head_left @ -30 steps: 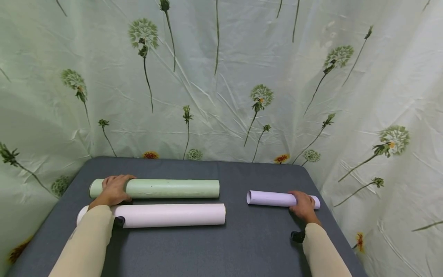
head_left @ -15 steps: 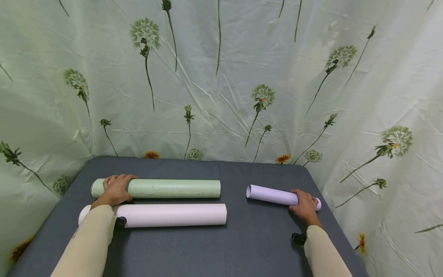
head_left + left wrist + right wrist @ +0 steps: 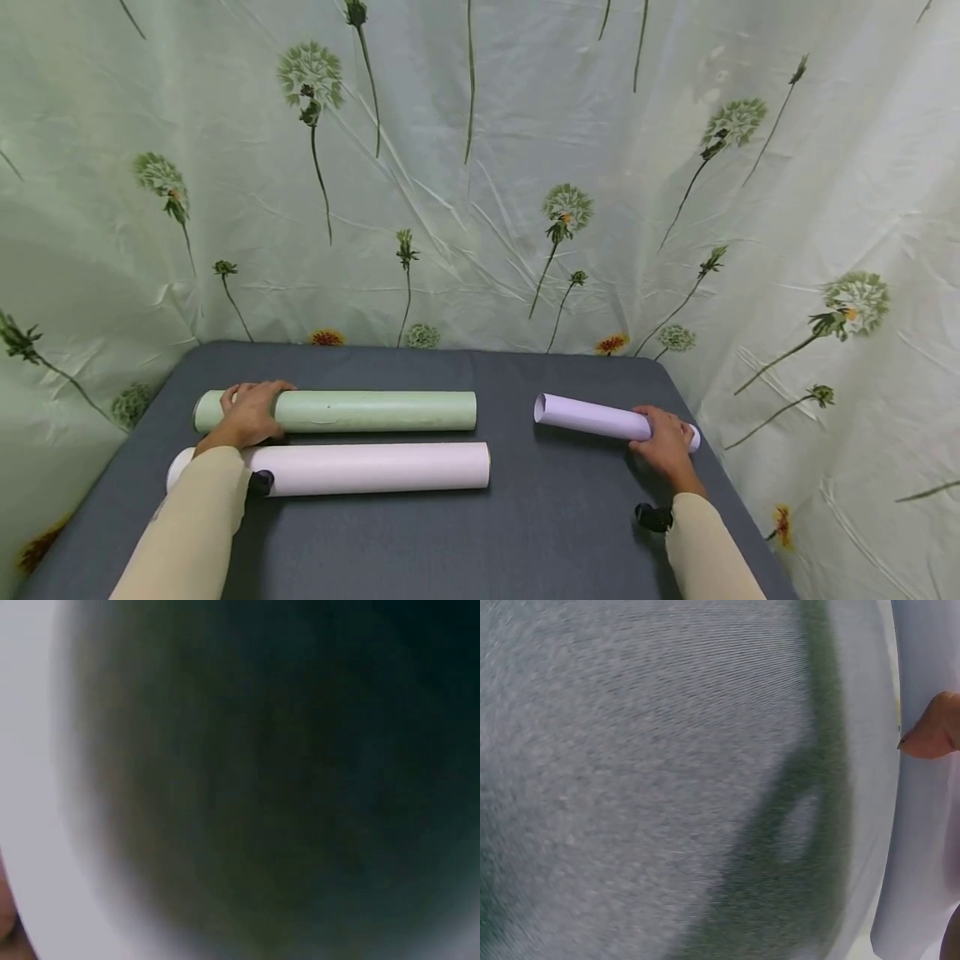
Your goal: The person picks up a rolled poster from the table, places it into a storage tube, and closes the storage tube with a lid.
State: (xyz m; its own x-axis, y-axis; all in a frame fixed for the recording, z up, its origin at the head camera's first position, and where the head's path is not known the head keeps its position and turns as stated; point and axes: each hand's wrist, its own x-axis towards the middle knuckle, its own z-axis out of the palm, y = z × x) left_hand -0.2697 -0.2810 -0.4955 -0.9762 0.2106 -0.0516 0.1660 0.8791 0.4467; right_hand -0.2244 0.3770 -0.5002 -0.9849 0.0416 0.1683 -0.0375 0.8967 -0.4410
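At the table's left, my left hand (image 3: pixel 251 412) grips a long pale green roll (image 3: pixel 375 411) near its left end, fingers over the top and thumb on the near side. Just in front lies a pale pink roll (image 3: pixel 382 467), its left part hidden under the left sleeve. My right hand (image 3: pixel 666 446) holds a thinner, hollow lilac paper roll (image 3: pixel 592 417) near its right end. That roll slants, its left end farther back, with a shadow beneath. The right wrist view shows the thumb (image 3: pixel 934 727) against the lilac roll (image 3: pixel 919 840). Dark blur fills most of the left wrist view.
The dark grey table (image 3: pixel 420 550) has its far edge close to a pale curtain (image 3: pixel 480 208) with dandelion prints, which also hangs along both sides. A black wrist camera (image 3: pixel 654 518) sits at the right cuff, and another black camera (image 3: pixel 261 482) at the left.
The left end of the lilac roll has swung up and away, so the roll slants more; my right hand has shifted slightly right with it. The left hand and its green roll stay put.
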